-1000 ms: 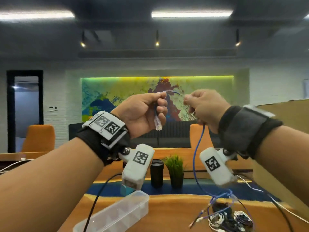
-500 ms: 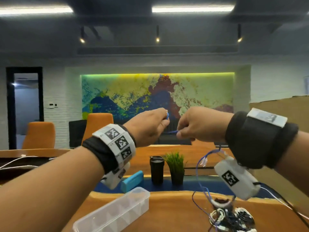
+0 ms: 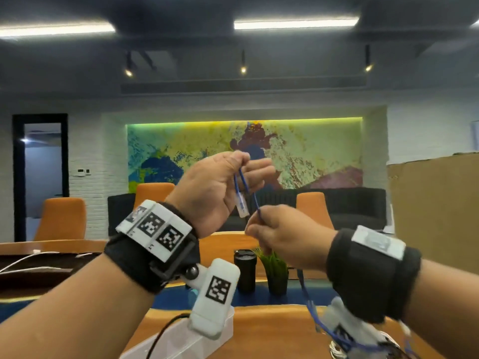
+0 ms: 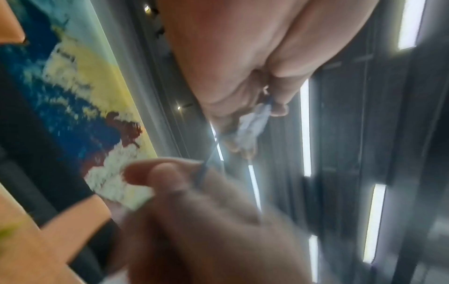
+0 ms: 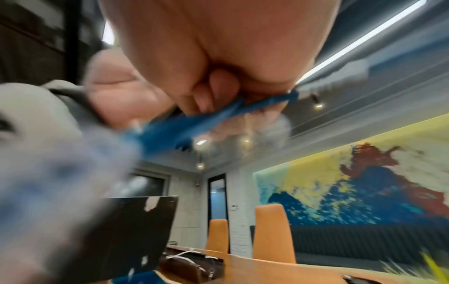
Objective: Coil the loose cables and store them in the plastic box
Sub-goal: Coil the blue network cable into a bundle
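**Pinching a blue cable in both hands above the plastic box**

Held up at chest height, well above the plastic box (image 3: 166,344): a thin blue cable (image 3: 255,200), folded into a narrow loop. Pinched near the top of that loop between thumb and forefinger of the left hand (image 3: 215,193), remaining fingers loosely extended behind it. Hung from the same pinch, a clear plug (image 3: 242,208) on the short end of the loop, pointing down toward the box. Gripped lower on the long strand by the right hand (image 3: 287,242), fingers curled tight around it, thumb and forefinger closing on the cable just beside the plug. Trailed from under the right hand down past the right-wrist camera to a tangle of cables (image 3: 363,349) lying to the right of the box on the orange table (image 3: 272,330). Partly hidden, the box itself, behind the left-wrist camera at the near edge of the table; contents not readable. Stood beyond the box, farther along the table: a black tumbler (image 3: 245,270) and, just to its right, a small potted plant (image 3: 276,273). Blurred in the wrist views, though the blue strand (image 5: 218,117) showed clamped under curled right fingers, and the pale plug (image 4: 252,124) dangled below the left fingertips (image 4: 279,107).
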